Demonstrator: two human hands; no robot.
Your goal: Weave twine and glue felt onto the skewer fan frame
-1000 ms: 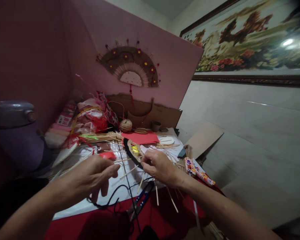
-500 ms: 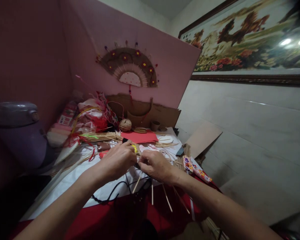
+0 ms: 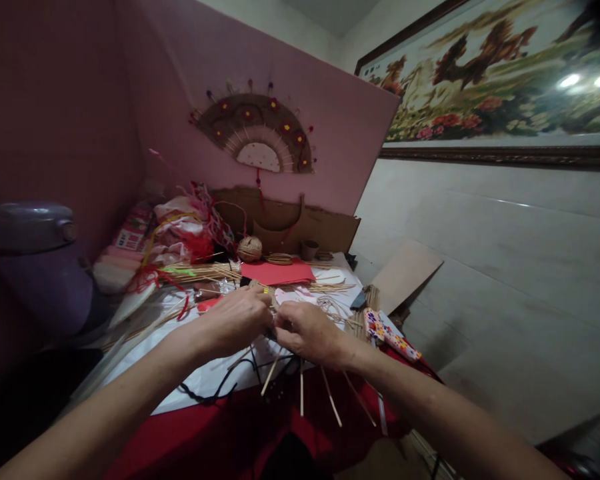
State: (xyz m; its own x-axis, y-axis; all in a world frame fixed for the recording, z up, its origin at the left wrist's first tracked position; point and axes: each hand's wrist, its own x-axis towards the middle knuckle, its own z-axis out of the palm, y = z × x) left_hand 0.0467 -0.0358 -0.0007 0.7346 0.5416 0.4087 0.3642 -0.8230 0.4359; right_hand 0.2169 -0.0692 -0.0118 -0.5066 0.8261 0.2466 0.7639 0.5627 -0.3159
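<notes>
Over the near part of the table, my left hand (image 3: 244, 315) and my right hand (image 3: 307, 331) meet with fingers pinched together. Whatever lies between the fingertips is hidden and too small to name. Beneath them is a brown, coarse-looking piece (image 3: 269, 303) with a yellow spot, mostly covered by the hands. Thin wooden sticks (image 3: 332, 397) fan out below the hands towards me. A loose black cord (image 3: 215, 395) trails from under the hands across the white sheet (image 3: 175, 380). Pink-and-white material (image 3: 300, 295) lies just beyond my right hand.
Behind the hands are red paper (image 3: 279, 272), a twine ball (image 3: 250, 249), a small brown cup (image 3: 309, 250) and bundled sticks (image 3: 205, 272). A purple container (image 3: 40, 280) stands left. A decorated fan (image 3: 254, 133) hangs on the pink panel. Flower-patterned material (image 3: 391, 335) lies right.
Both hands stay together with a slight shift of the fingers. The fanned sticks have moved a little, and another stick end shows under my left hand. Less of the yellow spot shows.
</notes>
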